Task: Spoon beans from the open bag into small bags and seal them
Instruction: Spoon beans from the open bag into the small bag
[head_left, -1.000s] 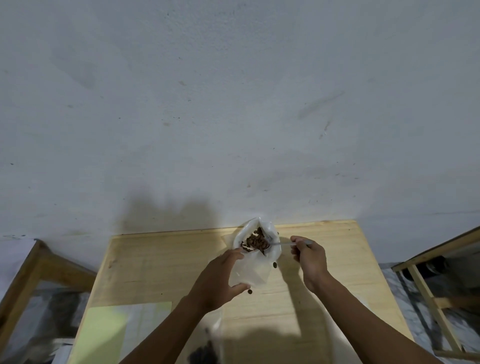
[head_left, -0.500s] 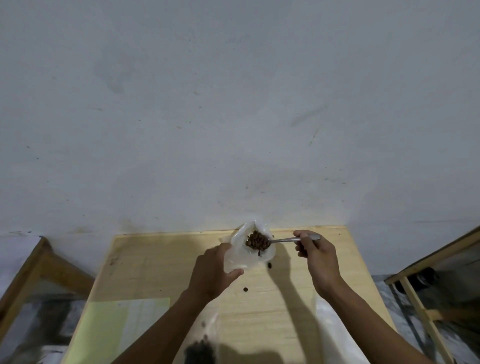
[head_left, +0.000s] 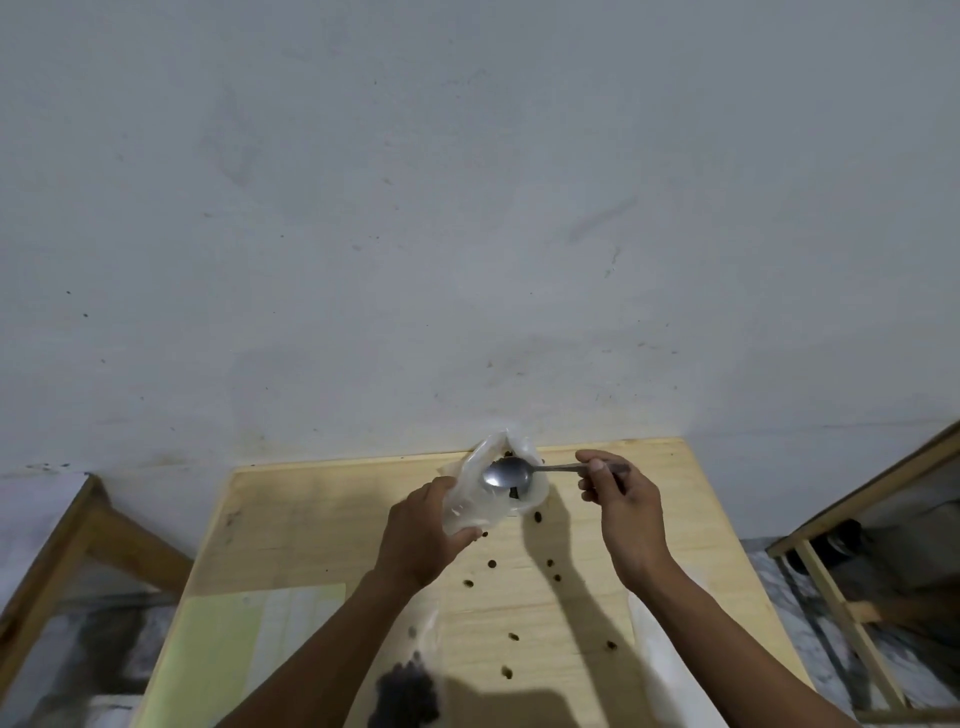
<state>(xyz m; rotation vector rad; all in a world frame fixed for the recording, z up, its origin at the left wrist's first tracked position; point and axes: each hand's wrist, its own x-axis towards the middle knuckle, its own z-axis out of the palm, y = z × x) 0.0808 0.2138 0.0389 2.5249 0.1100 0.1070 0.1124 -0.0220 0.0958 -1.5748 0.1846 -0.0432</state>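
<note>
My left hand (head_left: 422, 535) grips a small clear plastic bag (head_left: 475, 499) and holds its mouth open above the wooden table (head_left: 311, 519). My right hand (head_left: 621, 501) pinches the handle of a metal spoon (head_left: 508, 473). The spoon's bowl is turned over inside the bag's mouth, showing its shiny back with no beans on it. Several dark beans (head_left: 550, 569) lie scattered on the table below the bag. The open bag of beans (head_left: 408, 691) sits at the near edge, partly hidden by my left forearm.
A pale green sheet (head_left: 218, 654) lies on the table's near left. White plastic (head_left: 670, 670) lies under my right forearm. Wooden frames stand on the floor at left (head_left: 67, 545) and right (head_left: 852, 519). A grey wall rises behind the table.
The spoon, heaped with beans before, has tipped over into the small bag and now shows an empty back. More loose beans lie on the table than before.
</note>
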